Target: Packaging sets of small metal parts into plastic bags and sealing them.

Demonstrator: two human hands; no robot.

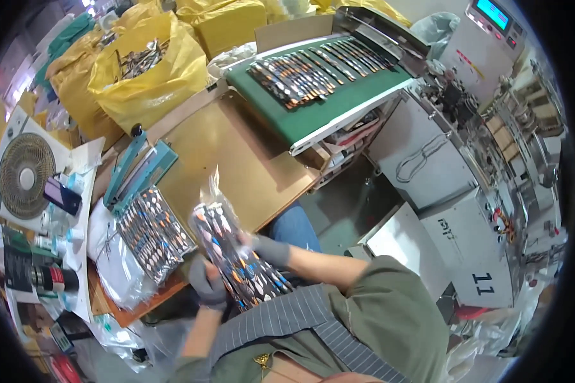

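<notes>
Head view: left hand (207, 282) and right hand (268, 250) in grey gloves (214, 295), both grips closed on sides of pack (246, 271): slim dark strips (218, 239), orange/blue/white spots, crinkly clear film (213, 184) peaking at far end. Pack tilted, between striped apron (268, 319) and bench (227, 150), smooth brown top. Left: second pack (154, 231), just in front of teal sealer (158, 163). Beyond: flat green belt (319, 118), more strips side by side. Bulging yellow bags (153, 92) behind bench. Far left: round-grilled fan (27, 167).

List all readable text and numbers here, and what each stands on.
White cabinet: large number and stylised lettering, legible but not copied here.
Screen: too small to read.
Red-banded can: too blurred.
Held bundle: patterned, no readable text.
</notes>
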